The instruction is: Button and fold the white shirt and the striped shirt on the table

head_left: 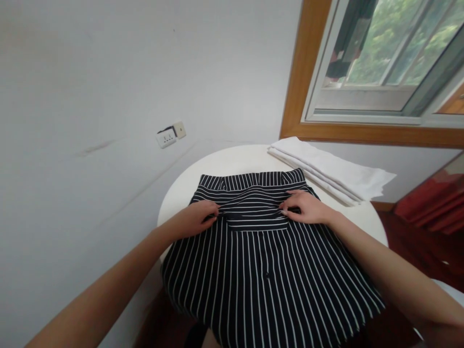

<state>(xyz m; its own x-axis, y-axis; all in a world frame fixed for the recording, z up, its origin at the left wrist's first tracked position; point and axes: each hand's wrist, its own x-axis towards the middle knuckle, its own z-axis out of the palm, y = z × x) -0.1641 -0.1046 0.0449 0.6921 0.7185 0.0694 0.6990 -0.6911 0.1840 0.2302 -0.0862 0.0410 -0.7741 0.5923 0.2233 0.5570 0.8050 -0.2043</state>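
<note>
A black garment with thin white stripes (261, 275) lies spread over a round white table (232, 162), its near part hanging off the front edge. A small button shows on its middle. My left hand (197, 217) pinches a fold of the striped cloth at the left of a folded band. My right hand (306, 207) rests on the same fold at the right, fingers curled and pressing the fabric. Both forearms reach in from the bottom corners.
A stack of folded white cloth (326, 169) lies at the table's back right. A wall socket (170, 135) sits on the white wall behind. A wood-framed window (377, 72) is at the upper right, red floor and fabric (431, 208) below it.
</note>
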